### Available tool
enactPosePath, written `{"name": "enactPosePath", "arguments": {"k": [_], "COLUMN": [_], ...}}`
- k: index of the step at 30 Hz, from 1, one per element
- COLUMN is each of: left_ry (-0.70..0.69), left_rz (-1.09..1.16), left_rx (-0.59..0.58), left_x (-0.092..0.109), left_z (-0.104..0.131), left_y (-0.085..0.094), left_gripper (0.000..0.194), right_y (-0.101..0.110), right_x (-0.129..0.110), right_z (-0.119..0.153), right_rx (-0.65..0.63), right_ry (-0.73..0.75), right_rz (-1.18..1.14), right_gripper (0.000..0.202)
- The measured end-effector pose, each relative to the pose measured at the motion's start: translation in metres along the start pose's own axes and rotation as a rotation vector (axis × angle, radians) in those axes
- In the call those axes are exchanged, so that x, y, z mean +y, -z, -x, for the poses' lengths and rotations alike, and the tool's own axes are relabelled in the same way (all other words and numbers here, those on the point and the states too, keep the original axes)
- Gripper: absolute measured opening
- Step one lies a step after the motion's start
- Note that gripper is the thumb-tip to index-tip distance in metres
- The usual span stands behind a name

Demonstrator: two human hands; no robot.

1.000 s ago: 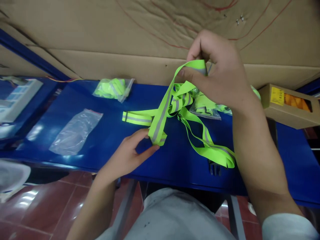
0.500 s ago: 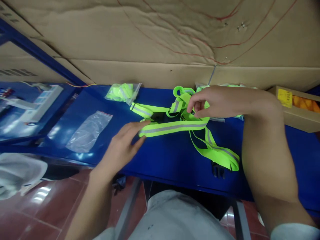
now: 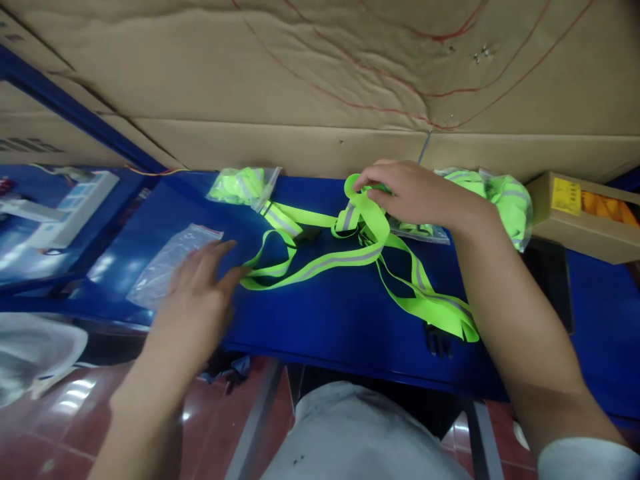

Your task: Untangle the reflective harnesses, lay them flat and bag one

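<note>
A neon green strap with a grey stripe [image 3: 345,257] lies in loops across the middle of the blue table. My left hand [image 3: 200,293] hovers at the strap's left loop with thumb and fingers apart, partly over a flat clear plastic bag [image 3: 163,263]. At the strap's upper loop, my right hand [image 3: 400,190] has its thumb and fingers closed around the green band. A black buckle [image 3: 439,340] lies by the strap's lower right end.
Bagged green straps sit at the back left [image 3: 243,185] and back right [image 3: 510,200]. An open cardboard box [image 3: 590,233] with orange items stands at the right, near a dark flat object [image 3: 553,273]. Cardboard [image 3: 300,147] lines the back edge.
My left hand has moved left, off the strap, and its fingers have spread. My right hand has shifted slightly up and left. The front band has slackened into a curve, with a loop at its left.
</note>
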State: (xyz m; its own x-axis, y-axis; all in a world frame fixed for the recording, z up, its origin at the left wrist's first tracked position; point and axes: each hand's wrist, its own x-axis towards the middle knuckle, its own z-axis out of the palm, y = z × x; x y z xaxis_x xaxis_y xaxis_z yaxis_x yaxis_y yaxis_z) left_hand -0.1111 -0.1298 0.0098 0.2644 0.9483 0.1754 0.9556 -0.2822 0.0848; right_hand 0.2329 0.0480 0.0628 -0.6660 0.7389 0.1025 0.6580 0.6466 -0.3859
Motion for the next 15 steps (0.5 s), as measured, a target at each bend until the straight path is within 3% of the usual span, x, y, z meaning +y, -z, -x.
{"name": "enactPosePath", "arguments": {"k": [3,5,7,9,11,13,15], "left_ry": [-0.097,-0.119,-0.132,-0.191,-0.258,-0.252,-0.149], "left_rz": [0.132,0.146,0.113,0.089,0.091,0.117,0.157], "left_rx": [0.062,0.083,0.043,-0.050,-0.129,-0.129,-0.070], "left_x": [0.046,0.073,0.088,0.089,0.080,0.065,0.049], "left_z": [-0.021,-0.038,-0.052,-0.056,-0.047,-0.032,-0.014], "left_y": [-0.015,-0.031,-0.044,-0.048,-0.043,-0.032,-0.017], "left_gripper": [0.035,0.058,0.046,0.020,0.018,0.016,0.011], "right_y": [-0.006,-0.008,-0.010,-0.012,-0.015,-0.018,-0.020], "right_x": [0.008,0.012,0.016,0.020,0.026,0.031,0.032], "right_z": [-0.003,-0.004,-0.004,-0.004,-0.006,-0.007,-0.009], "right_rx": [-0.019,-0.051,-0.062,-0.058,-0.084,-0.139,-0.168], "right_ry": [-0.095,-0.143,-0.172,-0.206,-0.249,-0.279,-0.280], "right_rz": [0.101,0.119,0.106,0.108,0.140,0.175,0.189], "right_gripper": [0.036,0.038,0.040,0.042,0.044,0.046,0.047]}}
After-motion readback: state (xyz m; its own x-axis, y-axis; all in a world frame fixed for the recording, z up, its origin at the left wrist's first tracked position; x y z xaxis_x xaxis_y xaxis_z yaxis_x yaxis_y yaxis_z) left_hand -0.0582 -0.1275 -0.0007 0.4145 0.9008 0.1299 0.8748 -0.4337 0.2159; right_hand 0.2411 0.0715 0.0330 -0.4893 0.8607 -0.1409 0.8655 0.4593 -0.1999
